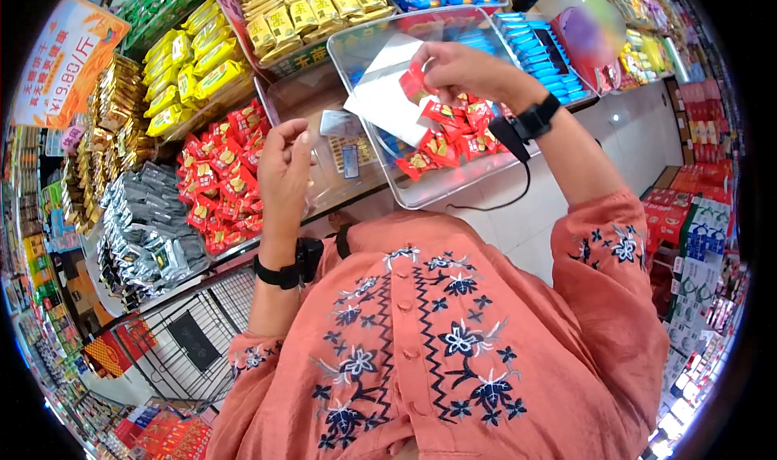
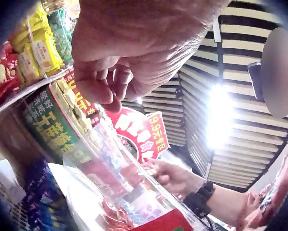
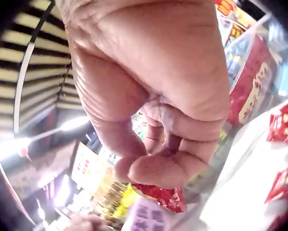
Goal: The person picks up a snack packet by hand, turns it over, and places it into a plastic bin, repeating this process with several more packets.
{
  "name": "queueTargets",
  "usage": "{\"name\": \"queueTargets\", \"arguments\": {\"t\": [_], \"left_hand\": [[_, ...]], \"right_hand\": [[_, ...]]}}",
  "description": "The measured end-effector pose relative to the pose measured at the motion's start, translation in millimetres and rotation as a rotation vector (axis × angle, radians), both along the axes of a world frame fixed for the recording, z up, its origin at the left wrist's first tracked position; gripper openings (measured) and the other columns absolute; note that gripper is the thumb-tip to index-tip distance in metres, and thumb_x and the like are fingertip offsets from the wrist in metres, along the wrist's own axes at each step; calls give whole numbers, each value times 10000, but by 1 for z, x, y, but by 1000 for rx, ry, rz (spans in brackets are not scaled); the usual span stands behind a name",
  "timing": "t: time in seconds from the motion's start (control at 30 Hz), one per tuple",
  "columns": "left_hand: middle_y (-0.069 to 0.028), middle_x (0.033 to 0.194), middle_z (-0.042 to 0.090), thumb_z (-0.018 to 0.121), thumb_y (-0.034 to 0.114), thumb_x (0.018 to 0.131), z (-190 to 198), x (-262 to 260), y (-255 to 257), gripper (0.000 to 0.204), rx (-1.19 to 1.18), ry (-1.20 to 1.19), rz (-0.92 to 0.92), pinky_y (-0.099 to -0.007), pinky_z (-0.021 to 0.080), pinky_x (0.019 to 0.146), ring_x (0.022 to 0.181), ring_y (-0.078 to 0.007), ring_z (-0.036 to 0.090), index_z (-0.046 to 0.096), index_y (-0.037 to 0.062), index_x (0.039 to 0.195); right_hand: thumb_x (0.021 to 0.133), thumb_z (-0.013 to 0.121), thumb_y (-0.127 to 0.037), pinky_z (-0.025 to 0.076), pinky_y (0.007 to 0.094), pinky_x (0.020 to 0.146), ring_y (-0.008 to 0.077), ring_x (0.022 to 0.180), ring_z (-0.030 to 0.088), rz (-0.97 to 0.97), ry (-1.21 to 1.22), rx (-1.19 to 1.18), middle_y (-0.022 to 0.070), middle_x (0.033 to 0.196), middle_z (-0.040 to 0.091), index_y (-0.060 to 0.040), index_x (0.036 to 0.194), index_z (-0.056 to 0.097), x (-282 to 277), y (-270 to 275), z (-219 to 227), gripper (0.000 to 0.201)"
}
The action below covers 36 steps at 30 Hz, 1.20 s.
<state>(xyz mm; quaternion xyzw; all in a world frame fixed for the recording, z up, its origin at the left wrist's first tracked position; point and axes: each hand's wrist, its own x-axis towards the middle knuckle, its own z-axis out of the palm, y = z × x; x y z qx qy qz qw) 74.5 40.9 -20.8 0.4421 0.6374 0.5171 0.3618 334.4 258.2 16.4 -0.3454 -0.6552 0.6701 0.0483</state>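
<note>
- R hand [image 1: 457,70] pinches one red snack packet [image 1: 414,82] btw thumb & fingertips, held up over the clear bin [image 1: 421,191]; wrist view shows same packet [image 3: 160,196] under my curled fingers.
- L hand [image 1: 283,172] raised near the red packet pile [image 1: 222,176], fingers loosely curled, holding nothing I can see.
- Risk: pinch is only on packet's edge, so it could slip & drop back into the bin, or outside it.
- Risk: wrist cable [image 1: 518,181] hangs across bin rim; could snag it.
- Count: 1 packet in hand; approx a dozen red ones in the bin, can't count exactly; 1 white sheet [image 1: 388,87].
</note>
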Motion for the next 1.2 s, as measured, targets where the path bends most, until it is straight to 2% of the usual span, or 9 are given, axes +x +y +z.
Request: {"name": "queueTargets", "arguments": {"t": [0.07,0.27,0.4,0.6,0.73,0.93,1.07,1.13,1.2], "left_hand": [[-32,1059,639,532,226,1040,14,5,4,304,-55,-119,-78,-206,484,658,813,-76,604,571,20,1260],[-74,1120,654,516,338,1046,38,24,20,438,-85,-607,-338,-223,498,654,868,-119,648,518,31,1359],[-49,919,671,546,296,1037,34,15,15,328,-76,-672,-303,-239,495,616,768,-109,639,567,39,1239],[-2,827,648,627,270,998,25,-9,-3,227,-42,-623,-146,-206,462,572,661,-66,590,585,69,1094],[17,798,624,630,267,999,21,-23,-19,236,-41,-571,-92,-188,437,549,617,-35,545,574,52,1078],[28,815,608,626,234,1000,4,-43,-45,230,-113,-463,-65,-181,443,569,636,-33,540,580,50,1130],[2,903,600,609,196,1004,3,-54,-64,281,-103,-305,23,-204,464,648,745,-55,551,568,16,1215],[-106,1069,582,664,138,942,-5,-65,-70,404,67,43,55,-265,530,755,907,-166,618,527,-13,1291],[-138,1176,558,682,130,927,6,-69,-87,436,30,67,-16,-285,517,859,946,-201,636,526,-12,1309]], "right_hand": [[906,591,-119,424,205,500,78,540,540,-44,172,-219,10,747,586,-56,1184,505,0,-13,23,297],[929,613,-165,445,190,512,65,568,547,-6,364,-434,5,836,606,-71,1205,515,-23,-57,43,308],[949,597,-191,468,207,524,82,612,593,-72,340,-374,13,821,605,-54,1171,534,-44,-78,43,269],[958,649,-260,504,238,529,108,643,644,-43,142,-79,29,808,619,-25,1109,548,-69,-93,32,297],[963,658,-259,477,214,545,63,641,603,-47,89,-19,-4,787,602,-27,1071,568,-86,-110,33,271],[941,597,-120,462,234,529,75,603,556,-152,143,32,10,809,564,20,1160,533,-116,-144,35,267],[923,588,-102,469,236,532,77,603,546,-181,215,-19,0,806,526,34,1198,508,-144,-164,20,317],[921,590,-105,477,235,537,78,603,549,-158,204,1,1,806,527,37,1202,503,-159,-171,17,327],[918,598,-113,497,235,555,94,628,587,-131,234,-61,32,847,582,47,1207,493,-175,-174,7,346]]}}
